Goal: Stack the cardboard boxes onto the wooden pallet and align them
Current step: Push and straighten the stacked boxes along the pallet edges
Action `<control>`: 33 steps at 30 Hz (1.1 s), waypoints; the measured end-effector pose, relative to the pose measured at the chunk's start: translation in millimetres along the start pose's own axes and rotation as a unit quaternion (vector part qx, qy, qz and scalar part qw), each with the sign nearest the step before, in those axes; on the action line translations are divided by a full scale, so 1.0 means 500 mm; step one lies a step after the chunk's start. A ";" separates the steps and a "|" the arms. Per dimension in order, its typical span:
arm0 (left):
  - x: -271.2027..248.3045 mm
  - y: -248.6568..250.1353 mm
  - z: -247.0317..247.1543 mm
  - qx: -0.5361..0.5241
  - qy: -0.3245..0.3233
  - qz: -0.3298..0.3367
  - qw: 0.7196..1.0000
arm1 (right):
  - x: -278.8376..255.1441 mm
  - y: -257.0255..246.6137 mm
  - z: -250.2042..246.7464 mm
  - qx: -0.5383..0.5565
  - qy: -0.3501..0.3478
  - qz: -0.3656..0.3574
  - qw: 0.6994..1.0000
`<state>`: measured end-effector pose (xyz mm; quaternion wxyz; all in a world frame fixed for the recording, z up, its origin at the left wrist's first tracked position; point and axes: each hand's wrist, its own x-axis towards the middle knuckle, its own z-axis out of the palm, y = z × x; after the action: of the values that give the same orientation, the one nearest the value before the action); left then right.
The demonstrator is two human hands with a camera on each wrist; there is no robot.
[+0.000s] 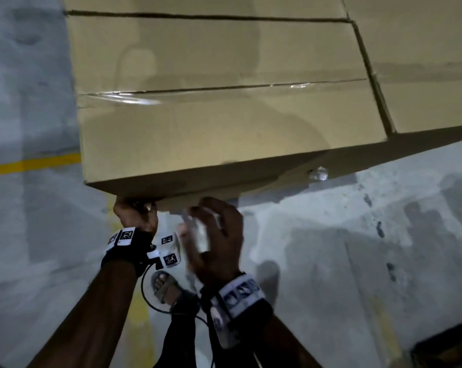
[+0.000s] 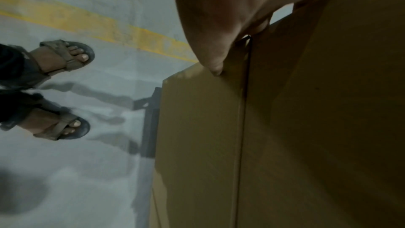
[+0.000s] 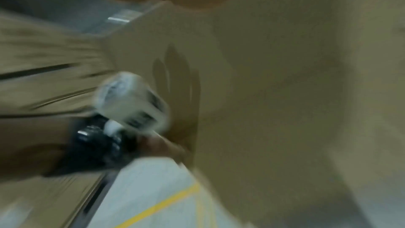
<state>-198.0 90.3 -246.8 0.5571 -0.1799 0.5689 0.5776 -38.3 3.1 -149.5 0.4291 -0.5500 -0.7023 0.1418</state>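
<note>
A large taped cardboard box point(image 1: 224, 128) fills the upper head view, its near face tipped toward me. My left hand point(image 1: 134, 212) grips its lower left corner. In the left wrist view the left hand point(image 2: 219, 23) wraps the box's point(image 2: 306, 127) edge, and the thumb point(image 2: 215, 70) presses on the face. My right hand point(image 1: 216, 235) is blurred, with fingers spread just below the box's bottom edge; contact cannot be told. The right wrist view is smeared and shows only the box face point(image 3: 274, 93). A dark frame point(image 2: 151, 119) shows under the box, perhaps the pallet.
Another box point(image 1: 423, 62) sits flush on the right and one more point(image 1: 198, 4) lies behind. My sandalled feet point(image 2: 63, 56) stand on grey concrete crossed by a yellow line point(image 1: 33, 163). A dark object point(image 1: 444, 351) sits at the bottom right corner.
</note>
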 end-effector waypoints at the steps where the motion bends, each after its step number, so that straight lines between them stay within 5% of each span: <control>1: 0.005 -0.001 -0.004 0.014 0.002 0.003 1.000 | -0.031 0.031 0.003 0.037 0.044 0.108 0.993; 3: 0.014 0.005 -0.007 0.028 -0.022 -0.002 0.999 | -0.084 0.110 0.005 0.117 0.126 0.400 0.900; 5: 0.024 0.012 -0.012 0.052 -0.051 -0.008 0.997 | -0.112 0.187 0.033 0.265 0.149 0.662 0.685; 6: 0.030 0.015 -0.014 0.063 -0.067 -0.011 0.996 | -0.114 0.218 0.049 0.334 0.141 0.729 0.580; 7: 0.029 0.021 -0.014 0.093 -0.076 -0.011 0.993 | -0.110 0.248 0.063 0.395 0.150 0.750 0.509; 8: 0.038 0.024 -0.020 0.114 -0.079 -0.020 0.990 | -0.103 0.269 0.073 0.436 0.163 0.749 0.471; 17: 0.085 0.038 -0.045 0.038 -0.150 -0.092 0.984 | 0.064 0.348 0.130 0.623 0.188 0.623 0.434; 33: 0.073 0.020 -0.041 0.078 -0.134 -0.038 0.987 | 0.083 0.352 0.135 0.614 0.167 0.617 0.464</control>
<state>-226.5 91.4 -278.9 0.6622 -0.0787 0.5251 0.5288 23.7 120.9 -289.1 0.5660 -0.4488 0.1720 0.6698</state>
